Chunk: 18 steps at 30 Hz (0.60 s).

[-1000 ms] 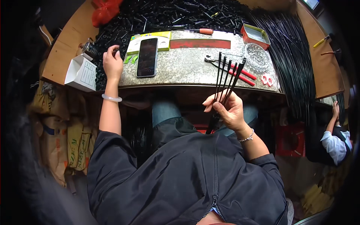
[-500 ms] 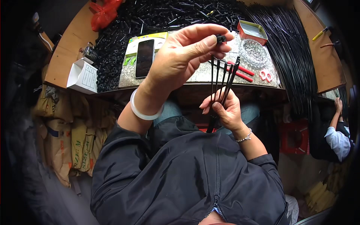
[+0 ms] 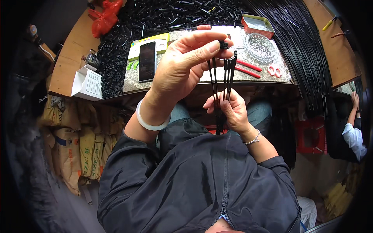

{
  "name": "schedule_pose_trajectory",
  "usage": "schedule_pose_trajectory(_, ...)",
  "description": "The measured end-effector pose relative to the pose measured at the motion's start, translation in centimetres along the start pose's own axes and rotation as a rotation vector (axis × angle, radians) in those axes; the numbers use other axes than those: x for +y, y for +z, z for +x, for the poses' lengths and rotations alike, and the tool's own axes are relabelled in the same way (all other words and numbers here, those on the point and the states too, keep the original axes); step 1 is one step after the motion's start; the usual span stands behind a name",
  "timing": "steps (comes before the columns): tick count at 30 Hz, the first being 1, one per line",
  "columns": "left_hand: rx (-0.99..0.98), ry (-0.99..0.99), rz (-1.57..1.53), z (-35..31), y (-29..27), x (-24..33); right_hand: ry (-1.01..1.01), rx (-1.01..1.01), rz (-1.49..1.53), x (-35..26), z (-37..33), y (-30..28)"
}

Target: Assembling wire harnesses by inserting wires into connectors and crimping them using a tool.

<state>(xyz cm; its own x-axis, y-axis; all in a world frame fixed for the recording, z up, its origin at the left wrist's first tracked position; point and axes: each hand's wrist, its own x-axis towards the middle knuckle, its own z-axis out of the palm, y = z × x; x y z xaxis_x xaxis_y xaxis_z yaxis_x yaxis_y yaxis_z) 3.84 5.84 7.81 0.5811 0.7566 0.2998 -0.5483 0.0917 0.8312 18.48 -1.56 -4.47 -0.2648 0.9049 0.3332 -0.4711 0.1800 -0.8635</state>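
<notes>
Rods (image 3: 232, 70) in the right hand's (image 3: 236, 111) grip point to twelve, ends near the black piece (image 3: 223, 45) the left hand (image 3: 179, 63) pinches.

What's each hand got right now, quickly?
Left hand: pinching a small black part between thumb and fingers.
Right hand: closed on a bunch of thin black rods.

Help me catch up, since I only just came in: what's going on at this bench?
A person's left hand pinches a small black part near the upper ends of thin black rods, which the right hand holds together lower down. Whether part and rods touch is hard to tell. On the worktop beyond lie a phone and a red-handled tool, with loose black pieces heaped behind.
</notes>
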Motion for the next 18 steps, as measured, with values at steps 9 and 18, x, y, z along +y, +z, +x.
schedule_pose_trajectory(9,0.018,0.113,0.196,-0.60,-0.20,-0.65,-0.002,0.031,-0.010,0.25,-0.09,0.09)
schedule_pose_trajectory(18,0.027,0.255,0.446,-1.01,0.32,-0.58,0.041,0.062,-0.015,0.02,0.06,0.30)
